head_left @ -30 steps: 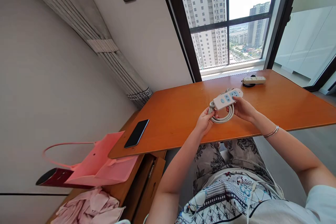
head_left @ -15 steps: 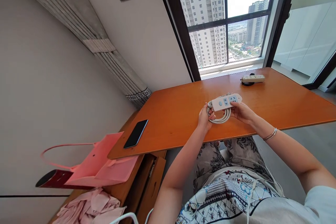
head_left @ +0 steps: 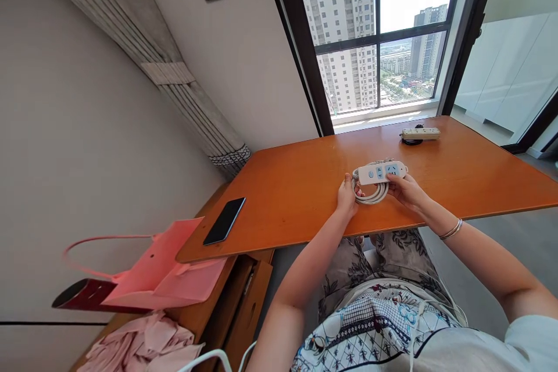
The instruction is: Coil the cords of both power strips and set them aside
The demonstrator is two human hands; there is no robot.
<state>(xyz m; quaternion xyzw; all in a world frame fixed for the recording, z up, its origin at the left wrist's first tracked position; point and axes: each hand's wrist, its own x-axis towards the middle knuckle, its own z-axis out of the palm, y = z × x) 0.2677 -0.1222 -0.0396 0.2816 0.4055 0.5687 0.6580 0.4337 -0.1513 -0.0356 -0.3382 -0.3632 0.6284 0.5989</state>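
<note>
A white power strip [head_left: 372,174] with pale blue socket faces is held over the brown table [head_left: 283,186]. Its white cord [head_left: 375,197] is looped into a coil below and behind it. At the coil's left side, my left hand [head_left: 347,195] is closed around the loops. My right hand [head_left: 405,188] grips the strip's right end, thumb on the socket face and the other fingers underneath, partly hidden. Farther back on the table lies a second, cream power strip [head_left: 421,133] with a black cord bunched by it.
A dark phone [head_left: 224,221] lies at the table's left end. Beyond that edge are a pink bag [head_left: 161,273], a dark red cylinder [head_left: 81,293] and crumpled pink cloth [head_left: 143,346] on a lower wooden cabinet. A window [head_left: 379,46] stands behind the table.
Both hands have shifted slightly right with the white power strip and its coiled cord. My grip looks the same, and the view has moved a little.
</note>
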